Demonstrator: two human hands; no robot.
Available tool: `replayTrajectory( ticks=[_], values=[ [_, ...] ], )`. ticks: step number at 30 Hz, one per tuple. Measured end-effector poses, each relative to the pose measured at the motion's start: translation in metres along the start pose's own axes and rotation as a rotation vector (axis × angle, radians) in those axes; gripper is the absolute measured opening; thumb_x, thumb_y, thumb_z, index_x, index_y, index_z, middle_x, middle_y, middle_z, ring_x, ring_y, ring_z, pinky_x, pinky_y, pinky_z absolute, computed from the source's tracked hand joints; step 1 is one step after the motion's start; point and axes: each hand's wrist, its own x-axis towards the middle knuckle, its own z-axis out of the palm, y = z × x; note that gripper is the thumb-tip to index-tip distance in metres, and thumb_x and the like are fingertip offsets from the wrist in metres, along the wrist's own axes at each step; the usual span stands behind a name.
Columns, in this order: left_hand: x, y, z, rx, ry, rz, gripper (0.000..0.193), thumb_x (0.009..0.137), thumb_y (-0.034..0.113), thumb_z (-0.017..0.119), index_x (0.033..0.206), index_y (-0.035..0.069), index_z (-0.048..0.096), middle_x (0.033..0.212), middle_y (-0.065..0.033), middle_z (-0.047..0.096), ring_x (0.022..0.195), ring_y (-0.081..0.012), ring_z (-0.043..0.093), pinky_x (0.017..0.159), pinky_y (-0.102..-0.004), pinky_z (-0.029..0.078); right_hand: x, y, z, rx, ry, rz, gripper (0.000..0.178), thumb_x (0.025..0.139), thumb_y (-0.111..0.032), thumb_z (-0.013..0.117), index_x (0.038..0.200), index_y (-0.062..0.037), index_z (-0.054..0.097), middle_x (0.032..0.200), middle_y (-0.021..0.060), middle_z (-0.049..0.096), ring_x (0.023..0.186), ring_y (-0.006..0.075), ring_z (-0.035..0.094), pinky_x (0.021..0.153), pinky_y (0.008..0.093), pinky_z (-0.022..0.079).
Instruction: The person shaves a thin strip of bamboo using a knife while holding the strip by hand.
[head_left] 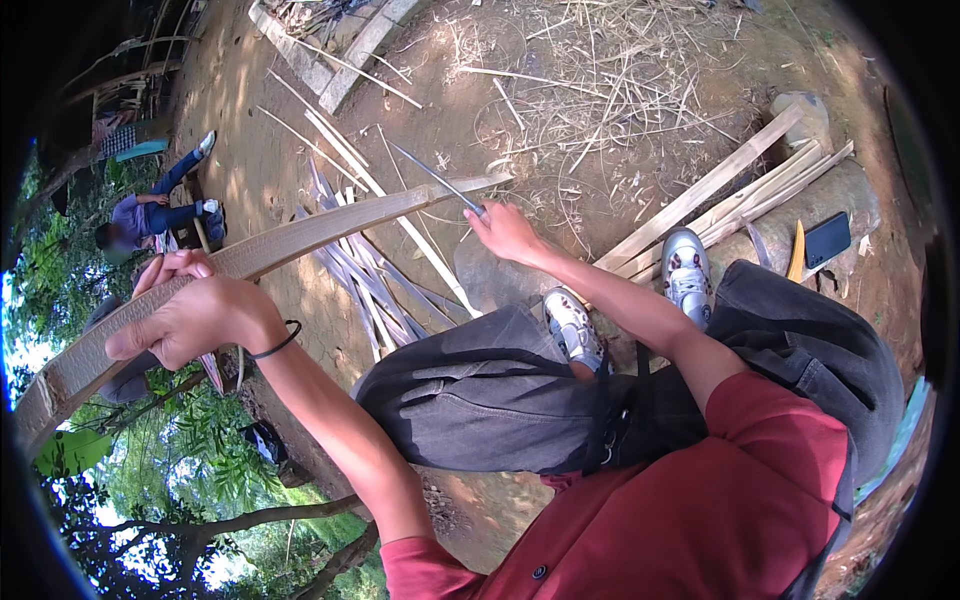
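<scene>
A long, flat slat of split bamboo or wood [330,226] runs across the left half of the view, its narrow tip pointing to the middle. My left hand [205,312] is closed around its wider part, with the thumb along the near face. In my right hand [505,232] is the handle of a knife with a long thin blade [430,172]. That blade crosses the slat close to its tip; whether it cuts in or only touches, I cannot tell. Both of my knees, in dark trousers, are bent below.
Split strips [375,290] lie in a pile beyond my left knee. Longer split pieces [710,195] rest against a stone [850,190], near a dark phone [828,240] and a curved yellow piece [797,250]. Shavings [620,90] litter the ground. Another person [160,215] sits at far left.
</scene>
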Motion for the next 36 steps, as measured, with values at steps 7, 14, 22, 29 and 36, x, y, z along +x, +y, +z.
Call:
replayTrajectory(
  ticks=[7,14,22,29,36],
  values=[
    [-0.005,-0.003,0.013,0.066,-0.015,0.023,0.084,0.094,0.065,0.016,0.073,-0.01,0.047,0.054,-0.0164,0.049,0.04,-0.0201,0.043,0.041,-0.0274,0.04,0.025,0.128,0.0,-0.206,0.025,0.406,0.05,0.092,-0.039,0.052,0.076,0.007,0.065,0.061,0.0217,0.063,0.06,0.0359,0.066,0.064,0.045,0.054],
    [0.001,-0.001,0.0,0.075,0.031,0.03,0.085,0.091,0.068,0.016,0.071,-0.008,0.048,0.054,-0.0144,0.049,0.044,-0.0183,0.046,0.038,-0.0233,0.04,0.01,0.021,0.001,-0.041,-0.022,0.148,0.047,0.091,-0.035,0.053,0.075,0.0079,0.064,0.063,0.0244,0.063,0.061,0.0387,0.065,0.062,0.048,0.054],
    [-0.003,0.001,0.013,0.022,0.062,0.004,0.082,0.092,0.067,0.022,0.072,-0.009,0.048,0.056,-0.0153,0.049,0.043,-0.0177,0.044,0.035,-0.024,0.036,0.027,0.119,0.003,-0.07,-0.035,0.559,0.044,0.091,-0.035,0.054,0.09,0.0079,0.065,0.076,0.0271,0.065,0.069,0.0429,0.065,0.068,0.0497,0.054],
    [-0.003,0.0,-0.001,0.07,-0.075,0.028,0.087,0.09,0.071,0.017,0.07,-0.008,0.047,0.051,-0.0136,0.044,0.041,-0.0174,0.04,0.037,-0.0236,0.036,0.016,0.04,0.0,-0.09,-0.091,0.285,0.043,0.091,-0.034,0.053,0.085,0.0074,0.065,0.085,0.027,0.066,0.081,0.0421,0.066,0.076,0.0497,0.052],
    [-0.005,0.009,0.015,0.032,-0.038,0.011,0.084,0.092,0.068,0.016,0.071,-0.007,0.047,0.051,-0.0133,0.044,0.04,-0.0175,0.039,0.036,-0.0236,0.035,0.019,0.1,0.01,-0.217,0.041,0.29,0.039,0.09,-0.033,0.055,0.089,0.0043,0.066,0.086,0.0269,0.065,0.081,0.0415,0.066,0.074,0.048,0.053]
  ],
)
